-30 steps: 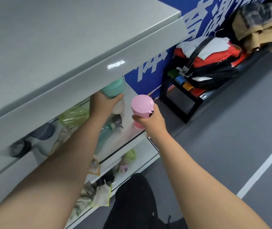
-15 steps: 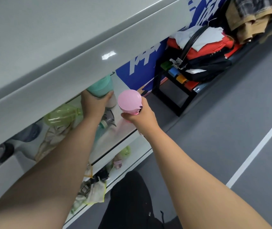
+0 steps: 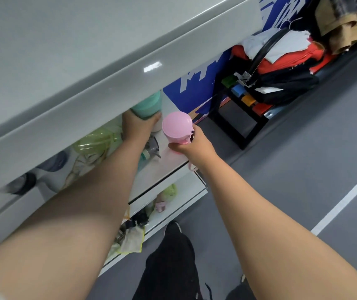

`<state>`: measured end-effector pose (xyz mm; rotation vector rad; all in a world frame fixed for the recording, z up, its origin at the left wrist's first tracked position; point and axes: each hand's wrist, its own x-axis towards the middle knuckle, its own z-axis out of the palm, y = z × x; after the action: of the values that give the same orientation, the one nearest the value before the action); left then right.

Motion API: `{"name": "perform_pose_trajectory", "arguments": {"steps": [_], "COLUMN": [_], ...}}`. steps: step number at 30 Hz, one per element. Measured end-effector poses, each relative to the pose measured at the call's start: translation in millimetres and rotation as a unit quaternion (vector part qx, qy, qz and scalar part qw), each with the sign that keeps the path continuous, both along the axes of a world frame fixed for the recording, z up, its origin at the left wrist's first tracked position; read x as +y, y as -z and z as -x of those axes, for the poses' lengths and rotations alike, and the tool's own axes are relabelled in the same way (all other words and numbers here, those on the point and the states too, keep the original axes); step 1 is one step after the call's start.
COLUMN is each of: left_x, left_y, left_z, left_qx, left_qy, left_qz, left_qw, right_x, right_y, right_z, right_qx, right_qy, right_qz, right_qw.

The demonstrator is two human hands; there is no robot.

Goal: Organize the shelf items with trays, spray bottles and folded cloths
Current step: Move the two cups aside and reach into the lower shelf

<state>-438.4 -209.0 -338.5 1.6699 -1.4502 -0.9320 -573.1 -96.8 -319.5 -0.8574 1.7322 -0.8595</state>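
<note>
While both hands reach under the shelf [image 3: 108,87], left hand [image 3: 137,126] wraps the green bottle [image 3: 148,105]; right hand [image 3: 194,144] fingers pinch the pink bottle [image 3: 176,126] below its lid; smooth plastic, probably light, likely slippery; grip the body

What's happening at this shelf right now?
A person stands at a grey shelf unit, reaching into it with both hands. The left hand has its grip around a teal bottle tucked under the upper shelf. The right hand holds a pink bottle by its neck at the shelf's right end, near the front edge. Further left lie a green bottle and a cloth; the lower shelf holds more clutter.
</note>
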Motion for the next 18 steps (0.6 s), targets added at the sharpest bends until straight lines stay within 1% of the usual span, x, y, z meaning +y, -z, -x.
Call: {"name": "perform_pose_trajectory", "arguments": {"steps": [5, 7, 9, 11, 13, 16, 18], "left_x": [8, 19, 33, 49, 62, 72, 74], "left_y": [-3, -6, -7, -8, -10, -11, -15], "left_z": [-3, -9, -16, -24, -35, -55, -69], "left_qx": [0.019, 0.025, 0.033, 0.012, -0.020, -0.062, -0.116], "left_qy": [-0.019, -0.030, -0.051, -0.078, -0.103, -0.093, -0.066], "left_qz": [-0.051, -0.064, -0.064, -0.036, 0.004, 0.031, 0.026], "left_qw": [0.998, 0.997, 0.996, 0.996, 0.994, 0.993, 0.991], "right_x": [11, 23, 40, 63, 84, 102, 101], "right_y": [-5, -7, -7, -7, -3, 5, 8], "right_z": [15, 14, 9, 1, -9, -29, -44], "right_qx": [0.054, 0.059, 0.043, 0.018, 0.007, -0.009, -0.015], "right_qy": [-0.042, -0.048, -0.034, -0.012, -0.021, -0.066, -0.112], "right_qz": [-0.050, -0.068, -0.084, -0.089, -0.098, -0.113, -0.112], "right_qw": [0.996, 0.995, 0.995, 0.996, 0.995, 0.991, 0.987]}}
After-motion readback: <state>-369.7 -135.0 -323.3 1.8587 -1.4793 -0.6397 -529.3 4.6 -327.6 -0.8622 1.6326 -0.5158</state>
